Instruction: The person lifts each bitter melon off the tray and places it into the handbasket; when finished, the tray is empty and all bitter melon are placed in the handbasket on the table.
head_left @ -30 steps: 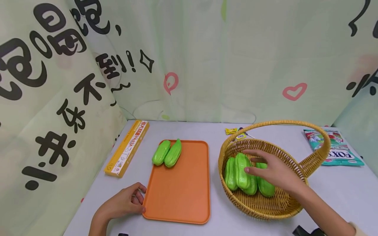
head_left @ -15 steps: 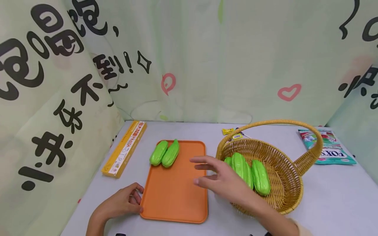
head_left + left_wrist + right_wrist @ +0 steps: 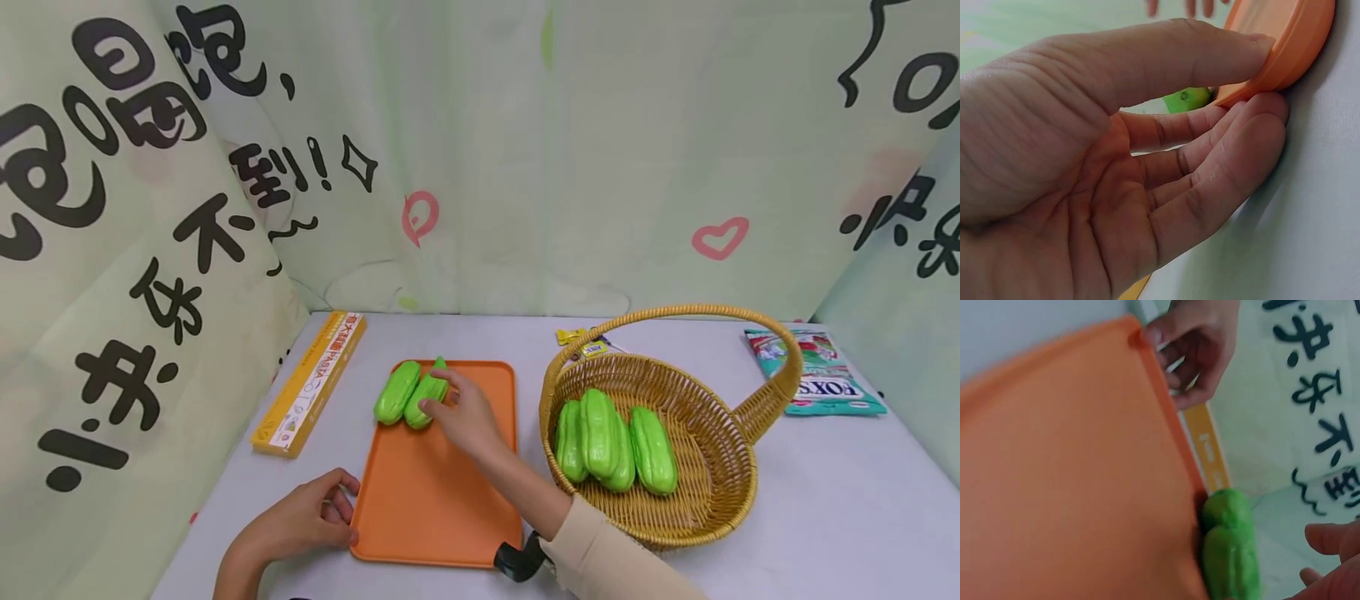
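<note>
Right hand (image 3: 463,410): reached across the orange tray (image 3: 435,500), fingers loosely spread on 1 of 2 green gourds (image 3: 424,399) at its far left corner.
Left hand (image 3: 300,523): pinched the tray's near-left rim.
Handling: gourds looked light, firm, glossy, likely slippery; best taken mid-body.
Room: bare tray nearer, basket (image 3: 705,508) crowding the right.

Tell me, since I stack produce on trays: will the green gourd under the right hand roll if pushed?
Probably only a little: the gourd looks oblong, ridged and leans against its neighbour. Its glossy skin may slip under the right hand.
</note>
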`<act>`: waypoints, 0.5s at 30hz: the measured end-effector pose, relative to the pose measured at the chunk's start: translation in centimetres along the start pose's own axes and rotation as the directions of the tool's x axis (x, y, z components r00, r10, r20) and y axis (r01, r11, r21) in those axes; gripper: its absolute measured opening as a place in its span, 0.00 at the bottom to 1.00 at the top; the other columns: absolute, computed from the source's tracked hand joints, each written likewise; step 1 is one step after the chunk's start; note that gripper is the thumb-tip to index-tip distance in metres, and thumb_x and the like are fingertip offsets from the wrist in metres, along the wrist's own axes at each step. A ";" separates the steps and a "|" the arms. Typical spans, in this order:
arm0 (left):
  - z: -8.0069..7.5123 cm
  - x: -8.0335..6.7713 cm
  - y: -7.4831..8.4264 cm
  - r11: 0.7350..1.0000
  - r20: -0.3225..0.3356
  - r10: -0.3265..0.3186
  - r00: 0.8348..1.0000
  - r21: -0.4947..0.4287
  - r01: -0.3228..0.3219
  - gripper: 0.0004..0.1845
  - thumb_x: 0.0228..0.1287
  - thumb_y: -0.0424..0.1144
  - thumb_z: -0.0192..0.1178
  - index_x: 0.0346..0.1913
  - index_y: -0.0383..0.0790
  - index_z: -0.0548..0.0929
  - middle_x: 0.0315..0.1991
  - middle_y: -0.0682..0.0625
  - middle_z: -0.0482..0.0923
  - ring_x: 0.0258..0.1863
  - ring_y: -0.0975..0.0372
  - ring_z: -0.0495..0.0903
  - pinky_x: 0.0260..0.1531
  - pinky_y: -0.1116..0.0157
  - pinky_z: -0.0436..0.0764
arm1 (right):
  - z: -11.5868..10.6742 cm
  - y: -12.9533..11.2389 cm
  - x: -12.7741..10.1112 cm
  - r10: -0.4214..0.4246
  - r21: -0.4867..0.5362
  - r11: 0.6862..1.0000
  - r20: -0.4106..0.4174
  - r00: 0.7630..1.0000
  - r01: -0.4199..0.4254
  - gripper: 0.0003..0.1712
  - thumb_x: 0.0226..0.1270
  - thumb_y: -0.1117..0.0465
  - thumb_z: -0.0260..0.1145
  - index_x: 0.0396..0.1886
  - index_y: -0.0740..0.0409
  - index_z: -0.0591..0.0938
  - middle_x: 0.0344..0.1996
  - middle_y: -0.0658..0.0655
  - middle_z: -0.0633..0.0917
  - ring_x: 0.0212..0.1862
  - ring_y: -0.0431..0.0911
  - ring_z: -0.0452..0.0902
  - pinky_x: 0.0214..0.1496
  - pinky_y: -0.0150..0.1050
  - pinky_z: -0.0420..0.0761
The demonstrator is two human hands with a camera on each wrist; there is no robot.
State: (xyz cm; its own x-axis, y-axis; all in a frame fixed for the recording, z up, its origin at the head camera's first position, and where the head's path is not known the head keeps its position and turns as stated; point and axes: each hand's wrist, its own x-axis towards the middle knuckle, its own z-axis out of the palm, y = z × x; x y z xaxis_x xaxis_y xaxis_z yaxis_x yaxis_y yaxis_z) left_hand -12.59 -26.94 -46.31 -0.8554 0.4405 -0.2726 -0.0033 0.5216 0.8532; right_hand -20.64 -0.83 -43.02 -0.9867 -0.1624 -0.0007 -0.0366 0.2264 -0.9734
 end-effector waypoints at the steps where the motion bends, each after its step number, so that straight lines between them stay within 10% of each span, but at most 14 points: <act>1: 0.0 0.0 0.0 1.000 0.003 0.000 1.000 -0.003 0.000 0.28 0.52 0.35 0.74 0.53 0.33 0.72 0.33 0.47 0.77 0.29 0.57 0.79 0.30 0.67 0.75 | 0.3 0.3 0.5 0.006 -0.018 1.000 -0.020 1.000 -0.007 0.27 0.65 0.60 0.69 0.65 0.48 0.77 0.64 0.60 0.74 0.53 0.56 0.76 0.48 0.49 0.77; 6: 0.0 0.0 -0.1 1.000 0.009 0.008 1.000 -0.003 -0.008 0.28 0.53 0.35 0.74 0.54 0.33 0.72 0.33 0.47 0.77 0.29 0.58 0.79 0.30 0.67 0.75 | 1.4 1.5 2.4 -0.003 -0.096 0.995 -0.103 0.995 -0.007 0.30 0.61 0.63 0.72 0.64 0.57 0.77 0.53 0.64 0.81 0.37 0.50 0.73 0.37 0.43 0.74; 9: 0.0 -0.1 -0.2 1.000 0.004 0.009 1.000 0.000 -0.009 0.28 0.52 0.35 0.74 0.53 0.33 0.72 0.33 0.47 0.77 0.29 0.58 0.78 0.30 0.67 0.75 | 1.9 1.8 3.1 -0.025 -0.121 0.993 -0.131 0.991 0.009 0.30 0.59 0.64 0.73 0.62 0.60 0.78 0.60 0.61 0.79 0.56 0.52 0.74 0.52 0.46 0.75; 15: -0.1 0.0 0.0 1.000 0.001 -0.005 1.000 -0.003 0.005 0.28 0.52 0.35 0.74 0.54 0.33 0.72 0.33 0.47 0.76 0.29 0.57 0.78 0.30 0.67 0.75 | 2.5 2.1 3.8 -0.005 -0.141 0.990 -0.147 0.989 -0.016 0.29 0.57 0.65 0.74 0.60 0.60 0.80 0.59 0.60 0.80 0.56 0.53 0.75 0.53 0.48 0.76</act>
State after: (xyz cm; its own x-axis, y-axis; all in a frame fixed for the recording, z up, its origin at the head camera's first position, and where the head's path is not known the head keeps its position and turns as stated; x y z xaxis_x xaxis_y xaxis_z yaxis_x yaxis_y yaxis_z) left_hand -12.60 -27.01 -46.30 -0.8548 0.4384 -0.2776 -0.0096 0.5215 0.8532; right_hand -24.11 -3.35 -45.60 -0.9991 -0.0204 0.0374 -0.0423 0.3623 -0.9311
